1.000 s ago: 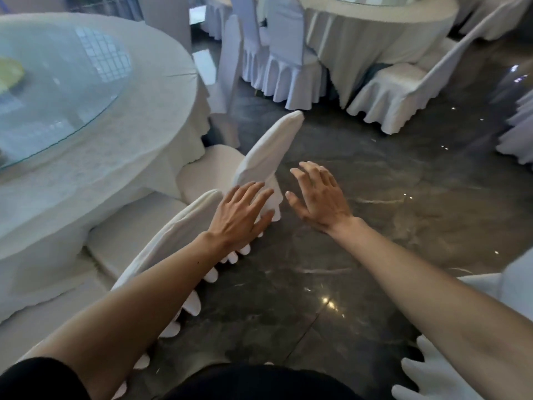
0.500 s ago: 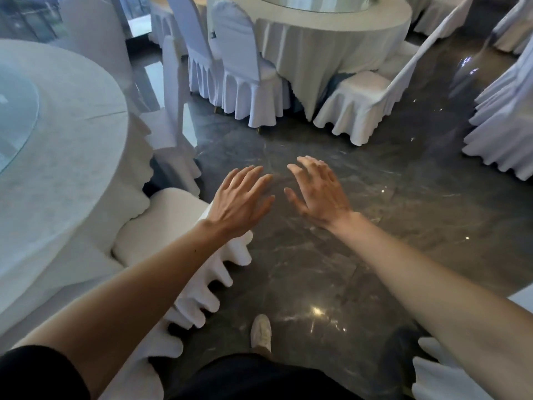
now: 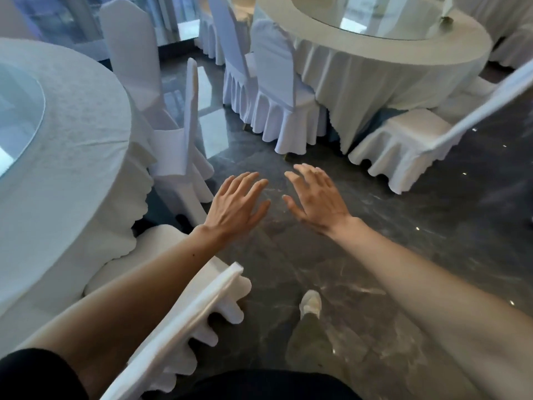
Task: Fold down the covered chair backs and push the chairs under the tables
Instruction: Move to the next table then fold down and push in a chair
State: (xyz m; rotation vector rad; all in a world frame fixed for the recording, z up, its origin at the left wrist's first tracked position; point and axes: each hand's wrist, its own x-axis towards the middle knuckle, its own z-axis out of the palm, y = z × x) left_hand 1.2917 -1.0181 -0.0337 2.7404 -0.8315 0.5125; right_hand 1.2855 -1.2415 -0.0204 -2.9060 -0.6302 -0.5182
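Note:
My left hand and my right hand are stretched out in front of me, fingers straight and spread, holding nothing, above the dark floor. Under my left forearm a white-covered chair has its back tilted low, its seat partly beneath the round white table on the left. Just ahead of my left hand a second covered chair stands upright beside that table. A third upright chair stands behind it.
A second round table with a glass top stands ahead on the right, with two upright covered chairs at its left and a tilted-back one at its right. My shoe is on the dark marble floor.
I have walked forward past the folded chair; it now lies under my left arm. Both hands stayed open and outstretched, and the upright chair at the left table has come closer.

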